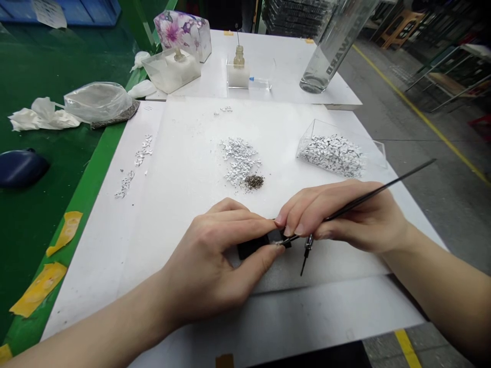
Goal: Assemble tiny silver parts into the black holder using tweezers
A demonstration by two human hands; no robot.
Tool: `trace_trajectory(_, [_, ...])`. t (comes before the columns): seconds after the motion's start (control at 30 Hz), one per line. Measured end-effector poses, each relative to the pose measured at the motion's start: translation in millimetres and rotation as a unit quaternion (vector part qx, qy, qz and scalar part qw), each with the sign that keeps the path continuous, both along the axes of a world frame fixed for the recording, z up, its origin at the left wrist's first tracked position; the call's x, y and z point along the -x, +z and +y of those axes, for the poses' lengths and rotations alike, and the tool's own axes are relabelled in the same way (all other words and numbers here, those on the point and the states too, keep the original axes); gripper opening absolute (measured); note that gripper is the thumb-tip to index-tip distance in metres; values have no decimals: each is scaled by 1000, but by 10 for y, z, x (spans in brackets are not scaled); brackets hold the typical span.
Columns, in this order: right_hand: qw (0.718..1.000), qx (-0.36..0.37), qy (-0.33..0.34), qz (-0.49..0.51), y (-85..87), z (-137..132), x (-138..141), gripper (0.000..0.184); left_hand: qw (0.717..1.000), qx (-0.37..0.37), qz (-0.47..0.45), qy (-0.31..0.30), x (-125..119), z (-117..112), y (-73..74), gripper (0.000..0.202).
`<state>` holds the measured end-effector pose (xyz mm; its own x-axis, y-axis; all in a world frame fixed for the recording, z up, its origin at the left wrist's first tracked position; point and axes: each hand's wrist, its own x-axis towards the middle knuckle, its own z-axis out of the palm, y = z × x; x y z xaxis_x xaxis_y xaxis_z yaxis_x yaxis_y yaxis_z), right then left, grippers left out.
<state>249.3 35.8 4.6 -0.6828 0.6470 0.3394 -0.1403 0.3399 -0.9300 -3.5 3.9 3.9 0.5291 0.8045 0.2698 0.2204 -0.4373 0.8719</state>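
Observation:
My left hand (215, 260) pinches a small black block (251, 246) between thumb and fingers, low on the white sheet (184, 128). My right hand (345, 214) holds long black tweezers (378, 194), their tips meeting the block at its right end. A short pointed tool (307, 253) with a metal collar hangs below my right fingers. Whether it is held or only touching, I cannot tell. Above my hands lie a pile of small silvery pieces (240, 159) and a dark granular heap (253, 181). A clear box (332, 151) of such pieces stands to the right.
Loose silvery pieces (140, 158) lie along the sheet's left side. Behind it stand a needle bottle (238, 56), a clear block holder (171, 69), a tissue box (184, 33) and a water bottle (337, 43). A plastic bag (97, 102) lies on the green bench (49, 66) at left.

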Motion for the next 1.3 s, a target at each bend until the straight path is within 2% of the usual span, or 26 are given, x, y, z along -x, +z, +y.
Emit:
trace_trajectory(0.87, [1000, -3, -13, -8, 4, -15, 11, 14, 1000, -2, 0, 0, 2, 8, 11, 13])
trace_trajectory(1.3, [999, -33, -23, -33, 34, -24, 32, 14, 1000, -7, -2, -2, -10, 14, 21, 12])
